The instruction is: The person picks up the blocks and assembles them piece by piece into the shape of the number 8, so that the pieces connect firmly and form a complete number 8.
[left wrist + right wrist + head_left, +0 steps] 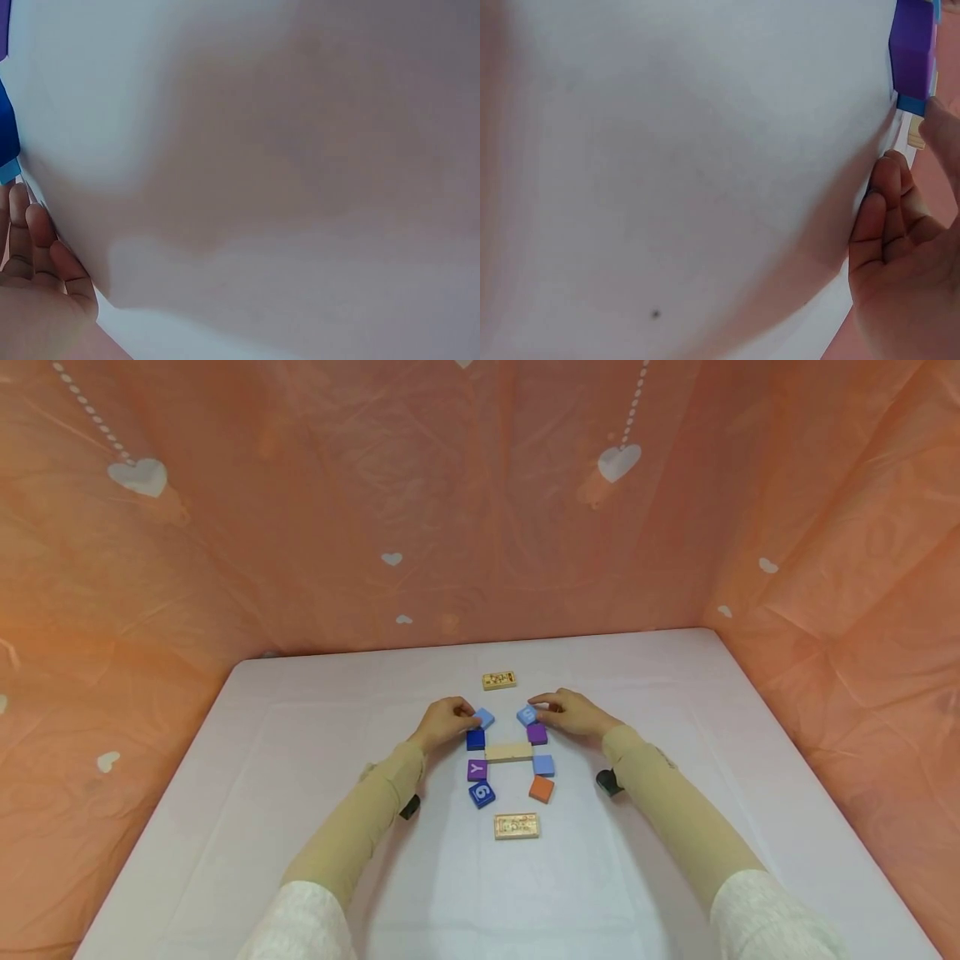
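Observation:
In the head view my left hand (445, 722) pinches a plain light blue square tile (484, 718) at its left side. Opposite it, my right hand (573, 712) has finger and thumb on the edges of a light blue tile with a white figure (527, 715). Below the left tile lie a dark blue tile (476, 740), a purple Y tile (477, 770) and a tilted blue tile with a white figure (482, 794). Under the right one come a purple tile (537, 733), a light blue tile (543, 766) and an orange tile (542, 789). Both wrist views catch fingers at the margin.
A pale wooden block (508, 752) lies crosswise between the two columns. One patterned wooden domino (498, 680) lies beyond them, another wooden domino (517, 826) nearer me. The white-covered table (300, 760) has orange curtains (480, 527) behind it and at both sides.

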A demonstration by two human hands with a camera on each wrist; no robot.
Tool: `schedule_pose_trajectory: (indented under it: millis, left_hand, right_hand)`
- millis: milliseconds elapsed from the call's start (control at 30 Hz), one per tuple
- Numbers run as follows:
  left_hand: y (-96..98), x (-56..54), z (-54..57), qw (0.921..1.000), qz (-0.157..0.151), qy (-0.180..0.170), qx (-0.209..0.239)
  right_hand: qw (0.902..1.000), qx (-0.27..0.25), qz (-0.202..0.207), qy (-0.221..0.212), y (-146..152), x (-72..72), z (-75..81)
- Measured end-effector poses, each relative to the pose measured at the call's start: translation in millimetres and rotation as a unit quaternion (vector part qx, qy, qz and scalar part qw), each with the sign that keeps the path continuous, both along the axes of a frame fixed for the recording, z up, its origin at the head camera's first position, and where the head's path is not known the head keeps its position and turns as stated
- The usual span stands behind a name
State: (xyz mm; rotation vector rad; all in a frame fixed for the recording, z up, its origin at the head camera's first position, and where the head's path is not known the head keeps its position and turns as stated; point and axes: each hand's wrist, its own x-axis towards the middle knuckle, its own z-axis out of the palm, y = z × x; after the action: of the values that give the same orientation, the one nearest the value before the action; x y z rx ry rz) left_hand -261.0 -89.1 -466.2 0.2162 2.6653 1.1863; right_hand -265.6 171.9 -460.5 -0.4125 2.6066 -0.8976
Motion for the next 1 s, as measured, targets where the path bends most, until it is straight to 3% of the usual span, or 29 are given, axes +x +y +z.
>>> schedule_pose_trajectory:
  millis: [300, 533, 1000]
  left_hand:
    - [-3.1, -2.1, -2.6, 0.9998, -0.012, 0.002, 0.014]
    - [0.4, -0.3, -0.8, 1.0000, 0.001, -0.006, 0.002]
    - [-1.7, 1.4, 0.4, 1.0000, -0.007, -0.005, 0.003]
  right_hand:
    - [1.0000, 0.002, 0.003, 0.004, -1.3, -1.5, -1.4]
    - [1.0000, 0.005, 0.000, 0.001, -1.6, -1.1, -1.4]
    - [0.9999, 0.010, -0.003, 0.001, -3.0, -0.8, -2.2]
